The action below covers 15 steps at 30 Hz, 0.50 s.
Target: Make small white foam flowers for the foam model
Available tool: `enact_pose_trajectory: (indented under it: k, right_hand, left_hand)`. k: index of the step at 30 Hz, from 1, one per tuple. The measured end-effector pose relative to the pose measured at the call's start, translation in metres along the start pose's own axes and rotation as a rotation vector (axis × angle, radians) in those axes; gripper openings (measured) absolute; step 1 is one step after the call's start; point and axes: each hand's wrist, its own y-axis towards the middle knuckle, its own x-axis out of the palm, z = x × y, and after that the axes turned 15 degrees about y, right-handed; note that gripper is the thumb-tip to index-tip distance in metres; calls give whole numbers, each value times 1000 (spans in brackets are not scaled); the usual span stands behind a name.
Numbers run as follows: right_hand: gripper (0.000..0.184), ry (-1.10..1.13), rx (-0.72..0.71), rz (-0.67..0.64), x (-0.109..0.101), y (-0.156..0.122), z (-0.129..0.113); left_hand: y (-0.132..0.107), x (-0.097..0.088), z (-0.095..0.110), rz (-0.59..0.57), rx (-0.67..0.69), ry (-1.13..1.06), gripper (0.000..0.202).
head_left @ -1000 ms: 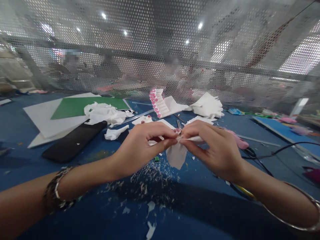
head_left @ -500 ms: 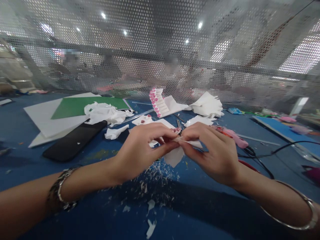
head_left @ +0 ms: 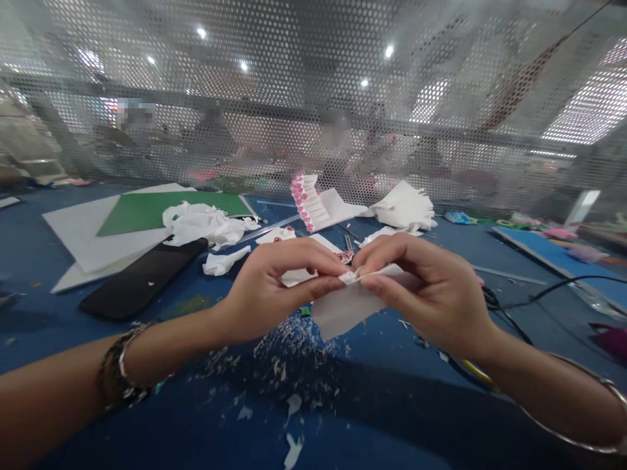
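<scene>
Between both hands is a piece of thin white tissue paper (head_left: 343,310), bunched and twisted at its top edge, its lower part hanging loose over the table. My left hand (head_left: 281,277) pinches the bunched end between thumb and fingertips. Just to its right, my right hand (head_left: 421,287) pinches the same paper, fingertips close to those of the left. Under and in front of the hands, the blue table (head_left: 206,418) is strewn with fine white paper shreds (head_left: 294,352). Behind the fingers, partly hidden, lie white pieces with dark red marks (head_left: 277,234).
A black phone-like slab (head_left: 142,281), white sheets, a green sheet (head_left: 147,212) and crumpled tissue (head_left: 200,222) lie left. A pink-edged pleated paper strip (head_left: 311,202) and a tissue stack (head_left: 404,205) stand behind. Right are a black cable (head_left: 563,284) and blue board (head_left: 548,248). Perforated metal screen (head_left: 313,78) beyond.
The tissue paper has turned in my fingers, so more of its sheet hangs below and to the right. My right hand has shifted slightly right and opened its angle; the left has barely moved.
</scene>
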Motion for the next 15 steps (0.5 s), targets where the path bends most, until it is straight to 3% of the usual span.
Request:
enact_pose_trajectory:
  k: [15]
  right_hand:
    - [5, 184, -12, -18, 3, -6, -9]
  left_hand:
    - [2, -14, 10, -86, 192, 110, 15]
